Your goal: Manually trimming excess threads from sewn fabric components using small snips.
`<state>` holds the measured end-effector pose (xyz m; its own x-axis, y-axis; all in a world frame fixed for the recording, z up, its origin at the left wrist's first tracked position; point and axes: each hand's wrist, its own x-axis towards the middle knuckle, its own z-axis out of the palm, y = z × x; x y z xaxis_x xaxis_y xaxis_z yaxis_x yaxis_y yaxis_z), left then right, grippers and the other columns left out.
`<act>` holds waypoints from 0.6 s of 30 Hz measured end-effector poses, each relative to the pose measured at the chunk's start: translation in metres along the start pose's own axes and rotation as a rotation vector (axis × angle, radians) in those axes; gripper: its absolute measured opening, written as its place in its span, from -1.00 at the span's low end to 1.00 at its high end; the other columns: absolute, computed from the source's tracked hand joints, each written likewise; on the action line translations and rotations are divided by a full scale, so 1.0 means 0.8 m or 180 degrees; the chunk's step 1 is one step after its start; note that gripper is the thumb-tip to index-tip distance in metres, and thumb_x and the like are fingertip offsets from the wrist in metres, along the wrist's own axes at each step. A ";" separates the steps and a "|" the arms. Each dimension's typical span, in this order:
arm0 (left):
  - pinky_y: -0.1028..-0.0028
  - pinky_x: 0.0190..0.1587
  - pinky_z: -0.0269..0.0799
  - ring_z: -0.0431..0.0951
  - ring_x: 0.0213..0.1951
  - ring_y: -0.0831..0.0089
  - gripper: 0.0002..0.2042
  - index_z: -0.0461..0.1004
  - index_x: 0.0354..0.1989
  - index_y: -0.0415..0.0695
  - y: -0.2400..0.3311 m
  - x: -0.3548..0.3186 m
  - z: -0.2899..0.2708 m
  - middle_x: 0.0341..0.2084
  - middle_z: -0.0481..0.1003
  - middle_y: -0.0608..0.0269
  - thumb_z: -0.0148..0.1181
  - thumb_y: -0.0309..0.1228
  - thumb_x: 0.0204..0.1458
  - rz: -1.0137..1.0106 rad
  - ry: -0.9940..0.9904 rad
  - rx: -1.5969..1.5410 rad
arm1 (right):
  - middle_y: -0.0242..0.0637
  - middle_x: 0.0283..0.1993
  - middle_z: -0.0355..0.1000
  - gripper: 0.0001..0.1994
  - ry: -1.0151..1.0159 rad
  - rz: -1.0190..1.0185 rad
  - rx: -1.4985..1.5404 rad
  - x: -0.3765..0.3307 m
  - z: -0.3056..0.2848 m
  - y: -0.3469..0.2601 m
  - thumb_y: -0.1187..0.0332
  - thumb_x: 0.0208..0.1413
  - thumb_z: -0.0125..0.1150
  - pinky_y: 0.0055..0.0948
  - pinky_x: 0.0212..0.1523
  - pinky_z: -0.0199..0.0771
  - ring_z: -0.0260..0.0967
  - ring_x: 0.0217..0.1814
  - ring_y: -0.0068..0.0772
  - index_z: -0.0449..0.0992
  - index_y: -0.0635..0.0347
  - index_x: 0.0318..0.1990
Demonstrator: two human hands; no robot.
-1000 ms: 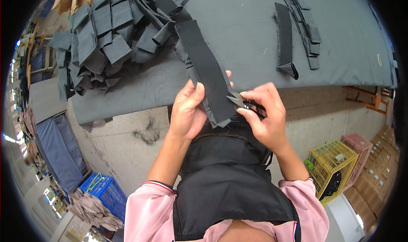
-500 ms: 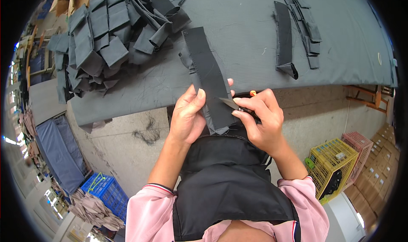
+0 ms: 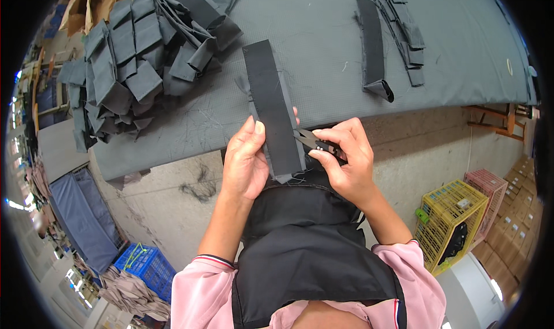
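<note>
A dark strip of sewn fabric [image 3: 271, 107] spans the near edge of the table, its far end resting over the grey cover. My left hand [image 3: 247, 159] grips its left side, thumb on top and fingertips showing past the right edge. In my right hand [image 3: 348, 159] is a pair of thread snips [image 3: 322, 144], black-handled with short metal blades. The blade tips meet the strip's right edge, where loose threads stick out. Frayed threads also hang from the strip's near end, above my black apron [image 3: 311, 213].
A heap of folded grey fabric pieces [image 3: 138, 46] covers the table's [image 3: 300, 17] far left. Several more strips [image 3: 374, 46] lie at the right. On the floor are thread clippings [image 3: 199, 184], a blue crate [image 3: 144, 268], a yellow crate [image 3: 453, 219] and cardboard boxes [image 3: 513, 219].
The snips have moved from over the strip's face to its right edge, with their blades now visibly apart. The strip is turned slightly more upright in my left hand.
</note>
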<state>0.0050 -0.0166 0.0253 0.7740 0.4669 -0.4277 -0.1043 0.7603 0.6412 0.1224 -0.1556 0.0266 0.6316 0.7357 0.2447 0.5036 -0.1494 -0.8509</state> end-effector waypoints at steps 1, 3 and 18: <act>0.30 0.10 0.40 0.39 0.10 0.16 -0.59 0.14 0.17 -0.37 -0.001 0.000 0.000 0.08 0.33 -0.11 -0.15 -0.35 0.24 -0.0006 -0.0025 -0.0070 | -0.33 -0.40 0.31 -0.71 0.0044 -0.0001 0.0011 0.002 0.003 0.001 0.51 -0.22 0.37 -0.53 -0.63 0.26 0.25 -0.58 -0.50 0.52 0.19 -0.25; 0.30 0.09 0.41 0.39 0.09 0.17 -0.60 0.15 0.15 -0.37 0.001 0.000 0.000 0.07 0.33 -0.11 -0.14 -0.34 0.24 -0.0037 -0.0024 -0.0054 | -0.33 -0.43 0.29 -0.73 0.0184 -0.0147 -0.0022 0.005 0.005 0.003 0.52 -0.23 0.37 -0.52 -0.64 0.25 0.25 -0.59 -0.50 0.52 0.20 -0.27; 0.38 -0.11 0.49 0.49 -0.20 0.33 -0.77 0.29 -0.01 -0.27 -0.015 0.001 -0.029 -0.18 0.45 0.06 -0.14 -0.46 0.22 -0.0286 0.0295 -0.1193 | -0.35 -0.39 0.27 -0.77 -0.0047 0.0267 0.0796 0.003 0.010 -0.011 0.56 -0.22 0.34 -0.62 -0.50 0.19 0.18 -0.45 -0.59 0.53 0.28 -0.30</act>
<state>-0.0073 -0.0150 0.0023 0.7326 0.4167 -0.5381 -0.2728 0.9042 0.3288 0.1148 -0.1470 0.0313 0.6554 0.7375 0.1631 0.2872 -0.0436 -0.9569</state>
